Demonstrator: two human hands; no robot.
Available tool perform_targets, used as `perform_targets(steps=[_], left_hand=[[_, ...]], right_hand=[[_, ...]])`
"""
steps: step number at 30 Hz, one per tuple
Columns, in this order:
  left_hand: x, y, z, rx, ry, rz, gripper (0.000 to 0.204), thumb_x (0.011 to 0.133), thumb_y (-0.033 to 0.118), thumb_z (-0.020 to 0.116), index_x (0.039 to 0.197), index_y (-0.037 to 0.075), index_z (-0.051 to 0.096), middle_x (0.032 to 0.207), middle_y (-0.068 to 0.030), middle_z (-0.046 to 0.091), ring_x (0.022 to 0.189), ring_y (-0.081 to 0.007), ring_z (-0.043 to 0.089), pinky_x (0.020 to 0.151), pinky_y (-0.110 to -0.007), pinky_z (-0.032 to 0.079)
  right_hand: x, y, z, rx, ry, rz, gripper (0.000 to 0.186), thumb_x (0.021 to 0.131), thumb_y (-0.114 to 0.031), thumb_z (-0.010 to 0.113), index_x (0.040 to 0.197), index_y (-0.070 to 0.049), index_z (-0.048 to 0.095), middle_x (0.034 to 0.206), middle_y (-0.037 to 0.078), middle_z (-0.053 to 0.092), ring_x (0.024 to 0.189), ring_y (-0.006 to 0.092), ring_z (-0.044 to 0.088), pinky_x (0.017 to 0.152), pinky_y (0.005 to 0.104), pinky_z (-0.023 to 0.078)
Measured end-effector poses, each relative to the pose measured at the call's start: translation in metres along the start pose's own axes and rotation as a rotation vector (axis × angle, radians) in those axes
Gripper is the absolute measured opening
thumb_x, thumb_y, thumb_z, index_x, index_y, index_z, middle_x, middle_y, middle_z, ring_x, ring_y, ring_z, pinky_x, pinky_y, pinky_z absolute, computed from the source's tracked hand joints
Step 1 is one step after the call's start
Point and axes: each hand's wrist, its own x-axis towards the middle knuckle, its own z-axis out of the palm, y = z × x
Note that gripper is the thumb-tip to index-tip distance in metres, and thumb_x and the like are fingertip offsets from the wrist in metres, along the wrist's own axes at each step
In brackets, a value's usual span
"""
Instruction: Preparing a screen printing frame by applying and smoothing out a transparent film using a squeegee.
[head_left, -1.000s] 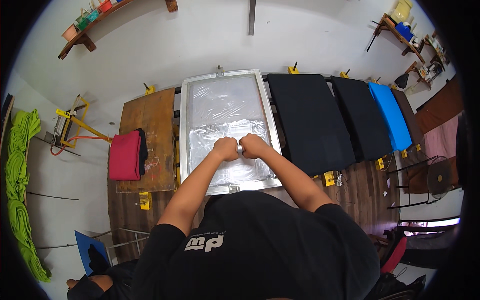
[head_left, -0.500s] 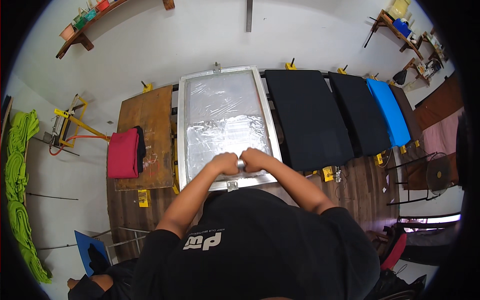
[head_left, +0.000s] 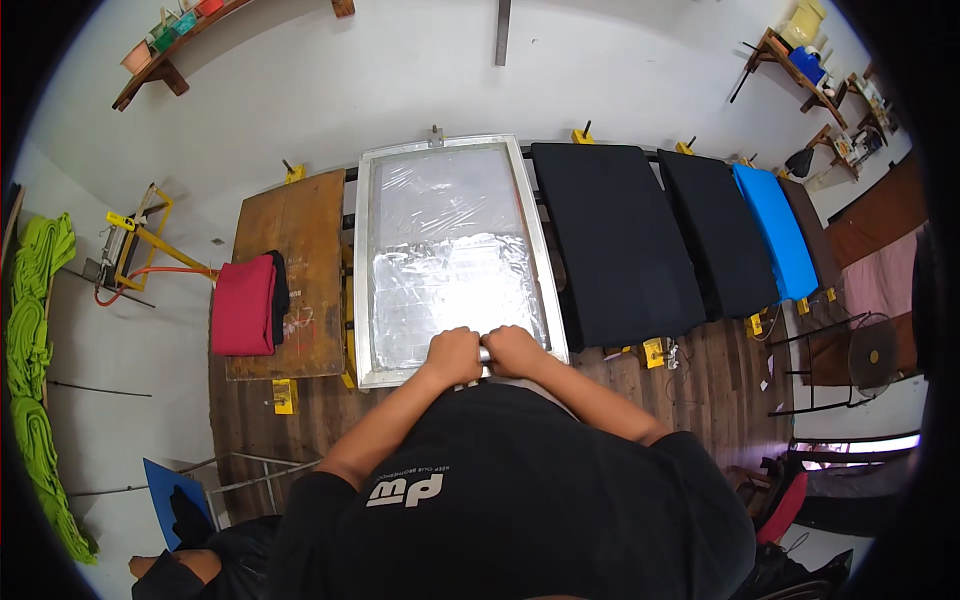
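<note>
Both my fists are wrapped round the silver handle of a squeegee (head_left: pixel 485 355), of which only a short piece shows between them. My left hand (head_left: pixel 455 357) and my right hand (head_left: pixel 514 351) sit side by side at the near end of a screen printing frame (head_left: pixel 548 270). Its pale metal rim surrounds a mesh covered in shiny, wrinkled clear film (head_left: pixel 450 200). The squeegee's blade is hidden under my hands.
Left of the frame is a wooden board (head_left: pixel 300 230) with folded red cloth (head_left: pixel 243 310). To the right stand black-covered boards (head_left: pixel 620 240) and a blue one (head_left: pixel 778 230). Green garments (head_left: pixel 35 340) hang far left. Another person's arm (head_left: pixel 195 565) shows lower left.
My two hands have drawn the squeegee toward my body, to the near edge of the screen frame. The grip stays closed.
</note>
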Motion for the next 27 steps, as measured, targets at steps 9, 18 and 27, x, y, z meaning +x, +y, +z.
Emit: perform_targets(steps=[9, 18, 27], left_hand=[[0.094, -0.037, -0.046, 0.013, -0.034, -0.191, 0.028, 0.071, 0.024, 0.074, 0.092, 0.005, 0.077, 0.099, -0.0201, 0.074, 0.094, -0.0361, 0.073, 0.082, -0.044, 0.059], [0.056, -0.021, -0.027, 0.024, -0.062, -0.060, 0.019, 0.068, 0.016, 0.070, 0.082, 0.005, 0.075, 0.089, -0.0205, 0.074, 0.086, -0.0374, 0.072, 0.078, -0.046, 0.059], [-0.027, 0.000, 0.027, -0.093, 0.282, 0.162, 0.031, 0.065, 0.009, 0.069, 0.094, 0.003, 0.057, 0.091, -0.0162, 0.055, 0.084, -0.0364, 0.058, 0.070, -0.048, 0.050]], right_hand=[[0.093, 0.047, -0.041, -0.035, 0.073, 0.067, 0.015, 0.065, -0.011, 0.069, 0.078, -0.004, 0.071, 0.079, 0.021, 0.070, 0.078, 0.0406, 0.069, 0.073, 0.0469, 0.057], [0.058, 0.035, -0.022, -0.043, -0.035, 0.004, 0.018, 0.064, -0.013, 0.069, 0.079, -0.004, 0.072, 0.079, 0.022, 0.070, 0.077, 0.0416, 0.068, 0.073, 0.0485, 0.057], [-0.022, -0.010, 0.041, -0.044, 0.302, 0.017, 0.029, 0.070, -0.014, 0.071, 0.096, -0.002, 0.064, 0.087, 0.012, 0.064, 0.082, 0.0310, 0.066, 0.068, 0.0421, 0.056]])
